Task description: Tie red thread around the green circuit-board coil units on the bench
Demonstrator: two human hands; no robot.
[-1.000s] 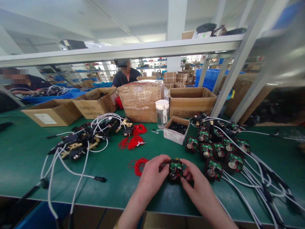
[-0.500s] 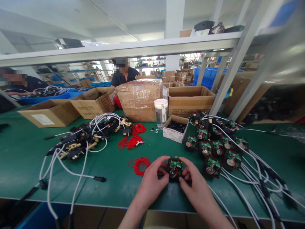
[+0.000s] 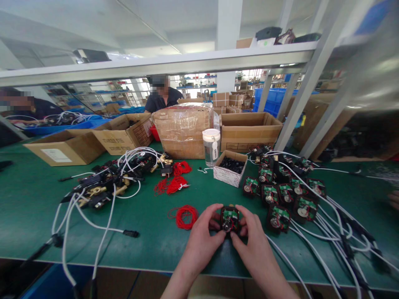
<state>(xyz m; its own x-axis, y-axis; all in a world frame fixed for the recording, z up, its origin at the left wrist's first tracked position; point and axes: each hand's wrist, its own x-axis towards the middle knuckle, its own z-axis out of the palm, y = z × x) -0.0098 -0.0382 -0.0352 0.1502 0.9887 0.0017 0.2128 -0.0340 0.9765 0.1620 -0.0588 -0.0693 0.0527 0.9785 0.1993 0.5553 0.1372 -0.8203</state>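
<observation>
Between my two hands, near the front of the green table, is a black housing [image 3: 230, 219] with a green circuit board, thin red wires and a round metal part facing up. My left hand [image 3: 205, 232] grips its left side, thumb at the lower corner. On the other side, the fingers and thumb of my right hand [image 3: 253, 234] close round the right edge. A bundle of red wire [image 3: 186, 217] lies just left of my left hand. Right of my right hand sit several similar open housings [image 3: 278, 218] with white cables.
A pile of brass-fitted units with white cables [image 3: 116, 176] covers the left side. Behind stand a small box of black parts [image 3: 230, 168], a lidded cup [image 3: 211, 148] and cardboard boxes [image 3: 183, 131]. A metal shelf frame [image 3: 311, 87] rises beyond. Two people sit across the table.
Both thumbs have moved closer together at the housing's lower edge. The housing stays between my hands. Part of another hand now shows at the far right edge.
</observation>
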